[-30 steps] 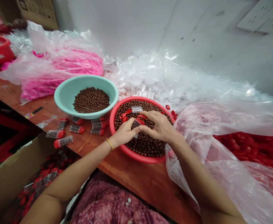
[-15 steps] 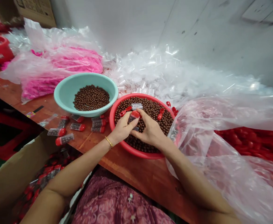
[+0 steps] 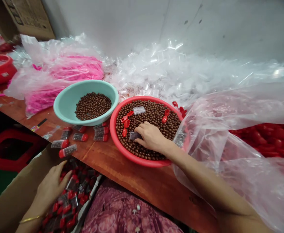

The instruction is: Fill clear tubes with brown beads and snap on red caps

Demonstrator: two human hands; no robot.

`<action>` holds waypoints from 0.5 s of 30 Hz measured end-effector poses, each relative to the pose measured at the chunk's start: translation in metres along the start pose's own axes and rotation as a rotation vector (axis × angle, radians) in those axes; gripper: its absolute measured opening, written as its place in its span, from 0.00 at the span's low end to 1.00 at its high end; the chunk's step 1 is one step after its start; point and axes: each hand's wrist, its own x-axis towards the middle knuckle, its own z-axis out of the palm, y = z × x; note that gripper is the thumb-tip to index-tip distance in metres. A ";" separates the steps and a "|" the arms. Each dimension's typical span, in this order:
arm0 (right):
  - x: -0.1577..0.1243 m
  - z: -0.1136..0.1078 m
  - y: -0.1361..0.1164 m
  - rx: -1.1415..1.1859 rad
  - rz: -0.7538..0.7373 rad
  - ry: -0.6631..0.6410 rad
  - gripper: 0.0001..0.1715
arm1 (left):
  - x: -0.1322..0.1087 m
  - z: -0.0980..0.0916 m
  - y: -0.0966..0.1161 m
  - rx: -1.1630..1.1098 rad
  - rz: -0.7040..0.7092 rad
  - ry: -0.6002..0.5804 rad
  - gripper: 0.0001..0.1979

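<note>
My right hand (image 3: 151, 137) is inside the red basin (image 3: 112, 129), on top of the small brown balls (image 3: 153, 111). Its fingers close on one end of a clear plastic tube (image 3: 134, 136), which looks dark inside. My left hand (image 3: 51, 183) hangs over the cardboard box (image 3: 17, 191) below the table edge, thumb and fingers apart, nothing in it. Under it lie many filled tubes with red caps (image 3: 66, 208). On the balls rest another clear tube (image 3: 139, 110) and several loose red caps (image 3: 126, 123), left of and above my right hand.
A turquoise bowl (image 3: 59, 105) with brown balls stands left of the basin. Several capped tubes (image 3: 67, 150) lie near the table edge. Clear tubes (image 3: 156, 64) are heaped behind; a bag of red caps (image 3: 260, 139) sits right, bagged pink pieces (image 3: 78, 68) left.
The hands were together over the basin on a red-capped tube. My left hand has moved down left over the box and is open; my right hand has lowered onto a clear tube.
</note>
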 end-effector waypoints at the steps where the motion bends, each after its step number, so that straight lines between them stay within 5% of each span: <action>1: -0.001 -0.001 0.000 0.012 -0.002 0.002 0.14 | 0.005 -0.001 0.016 0.002 0.057 0.059 0.10; 3: -0.002 -0.005 0.004 0.033 -0.005 0.021 0.18 | 0.022 0.001 0.065 -0.015 0.228 0.137 0.11; 8: -0.011 -0.025 0.035 -0.092 0.239 0.102 0.16 | 0.073 0.027 0.193 0.185 0.803 -0.012 0.13; 11: -0.019 -0.036 0.066 -0.249 0.382 0.069 0.20 | 0.094 0.044 0.231 0.440 0.932 -0.197 0.12; 15: -0.025 -0.036 0.095 -0.279 0.375 -0.022 0.19 | 0.106 0.047 0.246 0.628 0.911 -0.400 0.11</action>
